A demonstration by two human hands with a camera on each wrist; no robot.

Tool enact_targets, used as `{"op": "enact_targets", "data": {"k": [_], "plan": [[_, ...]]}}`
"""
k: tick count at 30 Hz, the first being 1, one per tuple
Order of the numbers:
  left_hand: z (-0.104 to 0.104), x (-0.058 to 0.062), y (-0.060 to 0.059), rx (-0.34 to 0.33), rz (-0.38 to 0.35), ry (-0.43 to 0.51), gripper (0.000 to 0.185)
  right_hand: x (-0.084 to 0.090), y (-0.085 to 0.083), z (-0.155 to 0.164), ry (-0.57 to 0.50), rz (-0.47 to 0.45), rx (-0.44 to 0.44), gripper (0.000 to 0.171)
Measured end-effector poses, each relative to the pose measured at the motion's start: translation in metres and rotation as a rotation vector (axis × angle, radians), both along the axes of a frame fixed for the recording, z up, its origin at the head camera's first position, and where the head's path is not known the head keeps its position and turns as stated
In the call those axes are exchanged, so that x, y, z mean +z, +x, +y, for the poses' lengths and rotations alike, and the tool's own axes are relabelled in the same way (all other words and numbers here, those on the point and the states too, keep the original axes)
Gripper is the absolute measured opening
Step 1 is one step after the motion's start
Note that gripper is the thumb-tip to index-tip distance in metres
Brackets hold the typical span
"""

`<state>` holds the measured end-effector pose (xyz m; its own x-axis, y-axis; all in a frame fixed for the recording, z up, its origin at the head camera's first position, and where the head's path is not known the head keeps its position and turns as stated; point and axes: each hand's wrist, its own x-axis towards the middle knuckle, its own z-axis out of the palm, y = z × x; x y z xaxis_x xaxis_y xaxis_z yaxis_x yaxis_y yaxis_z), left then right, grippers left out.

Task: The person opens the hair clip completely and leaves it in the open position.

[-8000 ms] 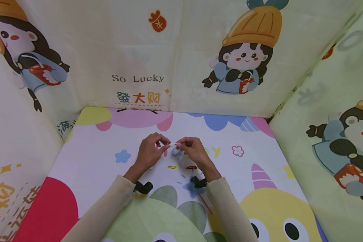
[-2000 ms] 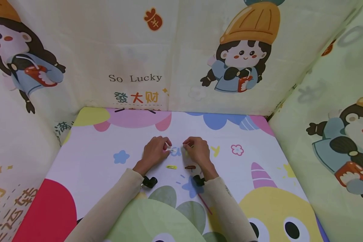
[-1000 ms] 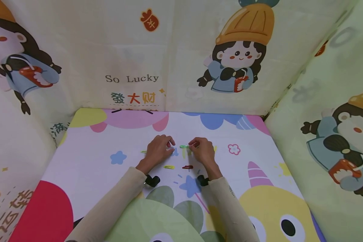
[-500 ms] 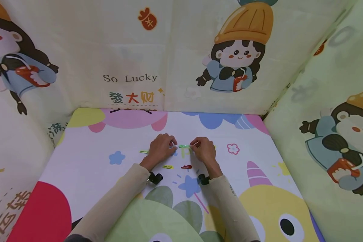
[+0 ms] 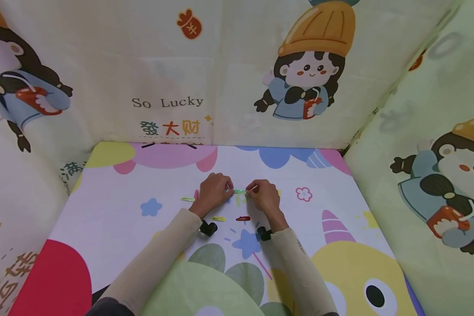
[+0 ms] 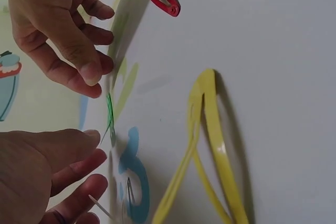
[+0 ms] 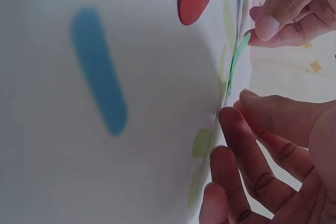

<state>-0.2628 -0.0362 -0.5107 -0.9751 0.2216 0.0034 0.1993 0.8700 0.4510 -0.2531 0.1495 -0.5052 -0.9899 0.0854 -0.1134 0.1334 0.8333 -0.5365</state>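
Observation:
A green hair clip (image 5: 239, 192) is held just above the printed mat (image 5: 114, 206), between my two hands. My left hand (image 5: 229, 189) pinches its left end and my right hand (image 5: 250, 189) pinches its right end; all fingers are curled. The left wrist view shows the green hair clip (image 6: 109, 116) edge-on between my left hand (image 6: 94, 145) and the right hand's fingers (image 6: 89, 74). In the right wrist view the green hair clip (image 7: 237, 59) spans from my right hand (image 7: 233, 111) to the left hand's fingertip (image 7: 268, 27).
A yellow clip (image 5: 219, 218) and a red clip (image 5: 242, 218) lie on the mat just in front of my wrists. A pale green clip (image 5: 188, 199) and a pink clip (image 5: 196, 194) lie left of my left hand. Cartoon-print cloth walls (image 5: 426, 131) close in the back and sides.
Eight seconds ago both hands held a white clip. The right hand then picked up the green clip, and the left hand moved right and took hold of its other end.

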Motion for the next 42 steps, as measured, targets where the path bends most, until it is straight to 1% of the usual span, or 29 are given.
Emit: {"op": "enact_targets", "data": {"k": [6,15,20,25,28,32,38,42], "plan": [[0.003,0.0,-0.003,0.026,-0.028,-0.014,0.017,0.001,0.001,-0.002,-0.001,0.01,0.011,0.004],[0.007,-0.003,-0.004,0.032,-0.047,-0.023,0.012,0.002,0.003,-0.006,-0.011,0.0,0.006,0.005],[0.007,-0.004,-0.002,0.025,-0.053,0.008,0.011,0.003,0.004,-0.007,-0.015,-0.005,0.004,0.005],[0.006,-0.002,0.0,0.024,-0.067,0.051,0.011,0.003,0.006,-0.005,-0.035,0.004,0.012,0.005],[0.004,0.001,0.001,0.027,-0.069,0.073,0.01,0.003,0.007,-0.004,-0.06,0.024,0.028,0.004],[0.003,0.005,0.004,0.024,-0.068,0.093,0.01,0.005,0.009,-0.002,-0.118,0.071,0.061,0.005],[-0.001,0.014,0.009,0.018,-0.054,0.102,0.01,0.013,0.014,-0.001,-0.222,0.118,0.129,0.008],[-0.004,0.017,0.013,0.009,-0.031,0.107,0.009,0.018,0.018,0.001,-0.279,0.132,0.173,0.011]]}}
